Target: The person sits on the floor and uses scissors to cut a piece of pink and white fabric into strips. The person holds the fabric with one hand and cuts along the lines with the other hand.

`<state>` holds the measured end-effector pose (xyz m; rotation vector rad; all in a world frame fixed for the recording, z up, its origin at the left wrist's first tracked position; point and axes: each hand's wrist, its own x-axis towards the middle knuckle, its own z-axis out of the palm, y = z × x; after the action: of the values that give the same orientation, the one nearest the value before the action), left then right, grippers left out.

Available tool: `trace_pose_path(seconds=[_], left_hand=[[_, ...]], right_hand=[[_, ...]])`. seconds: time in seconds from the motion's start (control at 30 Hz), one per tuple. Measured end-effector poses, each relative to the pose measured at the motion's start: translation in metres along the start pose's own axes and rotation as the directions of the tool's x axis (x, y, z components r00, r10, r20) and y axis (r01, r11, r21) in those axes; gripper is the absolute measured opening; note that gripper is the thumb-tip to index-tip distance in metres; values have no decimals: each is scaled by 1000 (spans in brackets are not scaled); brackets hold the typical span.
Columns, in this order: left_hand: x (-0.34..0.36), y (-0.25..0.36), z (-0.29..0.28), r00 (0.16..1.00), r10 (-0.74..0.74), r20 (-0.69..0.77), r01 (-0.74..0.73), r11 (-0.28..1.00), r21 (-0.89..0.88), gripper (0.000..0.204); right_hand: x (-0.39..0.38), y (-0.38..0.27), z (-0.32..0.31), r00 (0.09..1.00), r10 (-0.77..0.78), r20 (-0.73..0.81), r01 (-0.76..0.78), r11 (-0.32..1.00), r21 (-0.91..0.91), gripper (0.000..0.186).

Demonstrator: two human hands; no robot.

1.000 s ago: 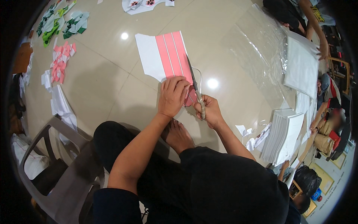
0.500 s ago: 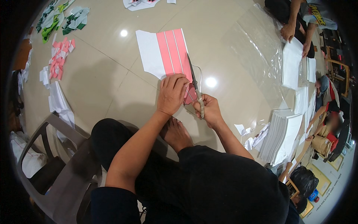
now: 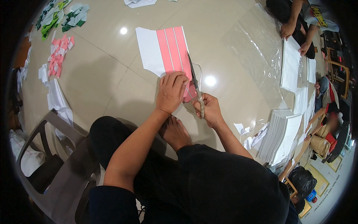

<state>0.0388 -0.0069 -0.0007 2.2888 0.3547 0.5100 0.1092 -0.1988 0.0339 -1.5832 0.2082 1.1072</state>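
On my feed, the left hand (image 3: 170,91) hides part of the pink-striped panel (image 3: 172,48), the right hand (image 3: 209,110) part of the scissors (image 3: 196,85). The top edge crops a white piece (image 3: 141,3). I get one co-worker's head (image 3: 332,121) only blurred.

Lettering (image 3: 317,14) — grey shirt (image 3: 331,23), wall (image 3: 332,175)

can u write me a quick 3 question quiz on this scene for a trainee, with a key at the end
1. Which hand holds the scissors?

2. True or false: the left hand rests on the pink-and-white piece.

3. Where is the thick stack of white sheets, seen from the person?
a) left of both hands
b) right of both hands
c) between the hands

Key:
1. The right hand.
2. True; it covers the near part of the piece.
3. b
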Motion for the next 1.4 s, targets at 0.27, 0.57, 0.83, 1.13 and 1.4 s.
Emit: trace_pose_path(seconds=[0.27, 0.57, 0.83, 1.13, 1.4], left_hand=[[2, 2, 0, 1000, -3, -5, 3, 1000, -11, 15], [1, 1, 1, 1000, -5, -2, 5, 1000, -17, 14], [0, -1, 2, 1000, 3, 3, -3, 1000, -22, 18], [0, -2, 3, 1000, 13, -4, -13, 999, -30, 14], [1, -1, 3, 1000, 6, 2, -6, 1000, -25, 15]], right_hand=[[1, 4, -3, 1000, -5, 10, 5, 1000, 1, 23], [-1, 2, 1, 1000, 14, -17, -14, 1000, -1, 19], [7, -12, 5, 999, 39, -24, -39, 999, -17, 21], [-5, -5, 2, 998, 39, -40, -39, 999, -8, 22], [12, -18, 7, 1000, 8, -16, -9, 1000, -28, 19]])
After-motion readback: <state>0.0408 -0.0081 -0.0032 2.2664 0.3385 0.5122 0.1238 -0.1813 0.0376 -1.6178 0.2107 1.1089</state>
